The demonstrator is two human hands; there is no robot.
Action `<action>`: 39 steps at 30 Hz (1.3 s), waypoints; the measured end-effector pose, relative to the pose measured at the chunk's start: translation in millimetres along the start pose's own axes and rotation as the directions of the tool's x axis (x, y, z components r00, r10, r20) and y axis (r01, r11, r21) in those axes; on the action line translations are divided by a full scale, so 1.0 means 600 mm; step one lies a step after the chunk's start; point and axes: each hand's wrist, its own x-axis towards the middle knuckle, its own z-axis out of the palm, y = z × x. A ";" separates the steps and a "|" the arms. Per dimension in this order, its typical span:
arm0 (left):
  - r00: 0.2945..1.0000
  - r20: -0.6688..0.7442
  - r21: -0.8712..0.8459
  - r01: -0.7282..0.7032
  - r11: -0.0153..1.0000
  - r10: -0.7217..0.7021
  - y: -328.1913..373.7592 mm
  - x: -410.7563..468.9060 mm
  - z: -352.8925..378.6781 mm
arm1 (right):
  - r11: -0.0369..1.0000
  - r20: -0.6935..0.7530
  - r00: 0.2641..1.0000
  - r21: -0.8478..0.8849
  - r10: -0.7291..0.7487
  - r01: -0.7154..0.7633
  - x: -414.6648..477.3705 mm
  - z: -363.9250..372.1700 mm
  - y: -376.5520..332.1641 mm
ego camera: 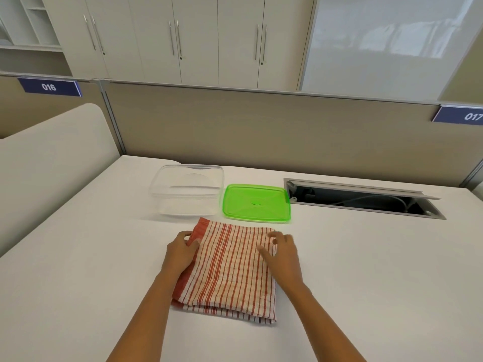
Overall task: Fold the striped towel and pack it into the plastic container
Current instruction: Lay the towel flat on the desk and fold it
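The red-and-white striped towel (230, 270) lies folded into a flat rectangle on the white table. My left hand (181, 253) curls around its left edge near the far corner, gripping the cloth. On the towel's right side rests my right hand (283, 253), fingers spread flat on top. The clear plastic container (187, 190) stands open and empty just beyond the towel, to the left. Its green lid (256, 202) lies flat beside it on the right.
An open cable hatch (363, 198) is cut into the table at the back right. A beige partition (261, 126) runs along the table's far edge, and a rounded divider (52, 158) stands at the left.
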 end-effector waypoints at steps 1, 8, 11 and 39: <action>1.000 0.019 0.036 0.015 0.999 -0.016 -0.002 -0.003 -0.006 | 0.996 0.075 0.993 -0.009 -0.087 0.088 -0.028 -0.001 -0.009; 0.998 0.040 0.231 0.029 0.973 -0.039 -0.017 -0.042 -0.013 | 0.856 0.430 0.836 -0.226 -0.341 0.465 -0.143 -0.005 0.007; 0.999 -0.037 0.281 0.001 0.960 0.010 -0.019 -0.062 -0.003 | 0.859 0.399 0.831 -0.170 -0.387 0.482 -0.148 -0.022 0.008; 0.980 -0.015 0.256 0.195 0.947 -0.198 0.018 -0.066 0.023 | 0.840 0.238 0.873 0.253 0.426 -0.480 -0.107 -0.024 -0.016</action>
